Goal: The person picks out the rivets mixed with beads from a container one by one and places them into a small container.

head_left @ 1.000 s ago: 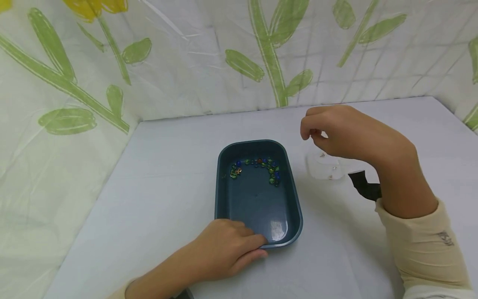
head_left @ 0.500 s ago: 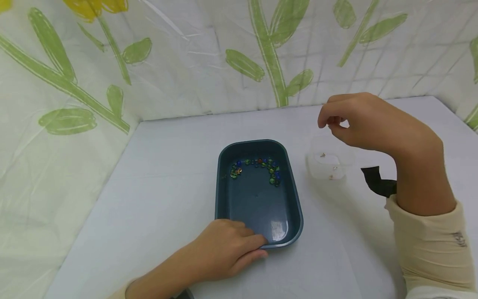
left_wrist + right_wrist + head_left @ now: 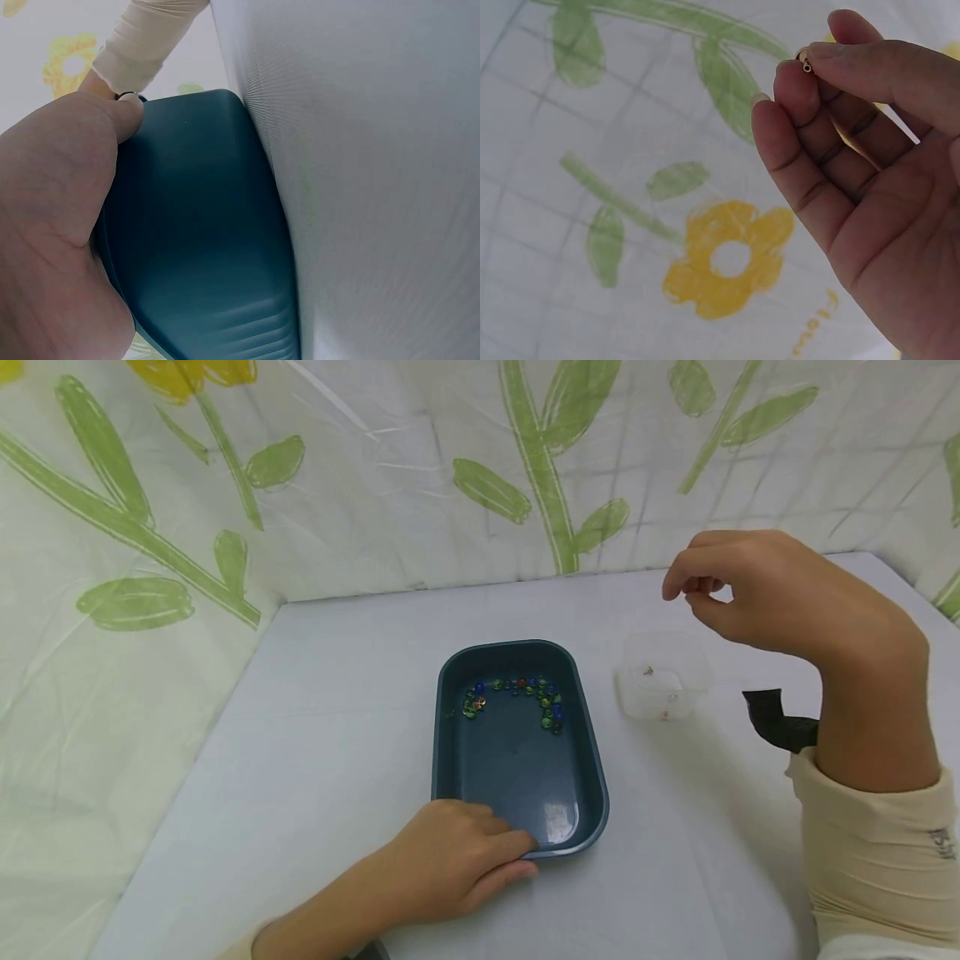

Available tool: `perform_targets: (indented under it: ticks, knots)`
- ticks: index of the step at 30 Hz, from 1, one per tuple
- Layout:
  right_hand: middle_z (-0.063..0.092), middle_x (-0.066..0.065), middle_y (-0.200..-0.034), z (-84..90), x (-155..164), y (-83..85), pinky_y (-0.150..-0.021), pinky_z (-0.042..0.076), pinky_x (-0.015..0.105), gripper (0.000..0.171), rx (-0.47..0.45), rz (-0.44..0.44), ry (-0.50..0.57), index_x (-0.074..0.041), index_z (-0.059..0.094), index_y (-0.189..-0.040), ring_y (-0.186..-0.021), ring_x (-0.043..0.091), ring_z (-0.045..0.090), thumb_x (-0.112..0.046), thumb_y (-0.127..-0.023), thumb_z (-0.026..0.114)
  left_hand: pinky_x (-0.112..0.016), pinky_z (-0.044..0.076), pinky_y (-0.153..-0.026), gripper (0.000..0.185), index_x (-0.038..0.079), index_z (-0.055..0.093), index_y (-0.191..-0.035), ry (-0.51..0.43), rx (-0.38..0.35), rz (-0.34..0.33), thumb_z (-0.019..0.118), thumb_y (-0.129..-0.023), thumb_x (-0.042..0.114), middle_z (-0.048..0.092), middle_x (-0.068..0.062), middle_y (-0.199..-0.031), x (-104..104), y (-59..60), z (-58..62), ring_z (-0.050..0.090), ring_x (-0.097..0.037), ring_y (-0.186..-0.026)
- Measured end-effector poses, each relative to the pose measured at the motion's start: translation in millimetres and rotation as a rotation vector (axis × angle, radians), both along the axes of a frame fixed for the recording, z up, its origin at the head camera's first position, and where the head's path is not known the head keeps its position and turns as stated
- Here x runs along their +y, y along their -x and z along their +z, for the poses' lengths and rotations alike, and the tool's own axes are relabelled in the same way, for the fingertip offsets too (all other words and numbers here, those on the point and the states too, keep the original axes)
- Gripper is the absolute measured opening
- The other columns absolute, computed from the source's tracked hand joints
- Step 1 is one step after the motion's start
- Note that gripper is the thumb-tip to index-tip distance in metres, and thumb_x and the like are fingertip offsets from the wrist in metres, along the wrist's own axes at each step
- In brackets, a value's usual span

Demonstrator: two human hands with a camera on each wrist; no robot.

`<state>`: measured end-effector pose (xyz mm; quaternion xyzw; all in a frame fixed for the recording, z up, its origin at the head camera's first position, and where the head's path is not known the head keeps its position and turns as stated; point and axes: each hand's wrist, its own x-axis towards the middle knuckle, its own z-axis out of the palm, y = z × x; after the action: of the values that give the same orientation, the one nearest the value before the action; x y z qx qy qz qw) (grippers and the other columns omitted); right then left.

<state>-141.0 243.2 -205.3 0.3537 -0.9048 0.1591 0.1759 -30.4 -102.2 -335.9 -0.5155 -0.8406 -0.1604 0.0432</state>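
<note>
My left hand (image 3: 457, 856) grips the near rim of a dark teal plastic tray (image 3: 517, 793), fingers over the edge and thumb outside. Inside the tray, glass beads (image 3: 551, 702) in green, blue and amber lie along the far end. My right hand (image 3: 780, 589) is raised to the right, above and beyond a small clear plastic box (image 3: 660, 693) holding a few tiny gold pieces (image 3: 648, 671). Between thumb and fingertips it pinches a tiny gold-coloured metal piece (image 3: 805, 61) with a small ring; its exact kind cannot be made out.
A white cloth covers the table (image 3: 315, 727). Behind it and to the left hangs a pale curtain (image 3: 360, 485) with a flower print. A black strap (image 3: 780, 722) is at my right wrist, below a beige sleeve (image 3: 870, 852).
My right hand has moved right and upward, away from the tray and past the clear box, uncovering more of that box. The left hand and the tray have stayed in place.
</note>
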Motion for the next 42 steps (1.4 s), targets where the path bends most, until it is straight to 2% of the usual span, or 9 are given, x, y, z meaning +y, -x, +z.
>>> perform_targets:
  ticks: [6,13,21,25,32,42]
  knots:
    - [0.064,-0.009,-0.094,0.2,2.6,-0.5,-0.071,0.037,0.020,0.034,0.020,0.000,-0.004,-0.014,0.071,-0.094,-0.079,0.010,0.050,0.016,-0.082,0.061,-0.014,0.030,-0.055,0.026,0.021,0.065,-0.093,-0.004,0.003,-0.001,0.050,-0.106,0.038,0.054,0.014,-0.068,0.1,-0.1,-0.1,0.040,0.000,-0.060]
    - [0.069,0.002,-0.104,3.5,7.2,-2.7,-0.064,0.046,0.026,0.031,-0.090,-0.152,-0.047,-0.012,0.072,-0.116,-0.084,0.019,0.060,0.000,-0.087,0.074,-0.014,0.029,-0.055,0.026,0.021,0.065,-0.093,-0.005,-0.003,0.002,0.049,-0.106,0.038,0.053,0.014,-0.067,-0.2,0.0,0.0,0.040,0.000,-0.060]
    - [0.069,0.004,-0.107,3.3,5.3,-2.1,-0.066,0.047,0.029,0.031,-0.098,-0.161,-0.052,-0.009,0.071,-0.117,-0.088,0.022,0.061,-0.003,-0.087,0.076,-0.013,0.029,-0.055,0.028,0.021,0.066,-0.094,0.007,-0.028,0.007,0.048,-0.106,0.040,0.055,0.014,-0.068,0.3,0.2,0.1,0.041,0.000,-0.060]
    - [0.068,0.003,-0.107,2.8,3.4,-2.9,-0.065,0.047,0.028,0.031,-0.107,-0.154,-0.045,-0.010,0.071,-0.117,-0.088,0.022,0.060,-0.005,-0.087,0.076,-0.013,0.029,-0.055,0.028,0.021,0.066,-0.094,0.006,-0.022,0.006,0.048,-0.106,0.039,0.055,0.014,-0.068,-0.3,-0.1,-0.1,0.041,0.000,-0.060]
    - [0.067,0.001,-0.107,1.7,-4.8,-1.9,-0.069,0.048,0.036,0.029,-0.107,-0.114,-0.052,-0.009,0.071,-0.115,-0.090,0.021,0.060,-0.004,-0.087,0.077,-0.014,0.030,-0.055,0.027,0.021,0.065,-0.093,0.002,-0.003,0.003,0.049,-0.106,0.039,0.054,0.014,-0.067,-0.9,0.0,-0.2,0.040,0.000,-0.060]
    - [0.067,-0.002,-0.112,-5.4,-30.8,-2.1,-0.078,0.049,0.042,0.025,-0.114,0.022,-0.035,-0.012,0.073,-0.111,-0.091,0.018,0.062,-0.005,-0.087,0.077,-0.013,0.029,-0.055,0.028,0.021,0.065,-0.094,0.010,-0.018,0.006,0.049,-0.106,0.039,0.054,0.014,-0.067,-0.6,0.1,-0.3,0.040,0.000,-0.060]
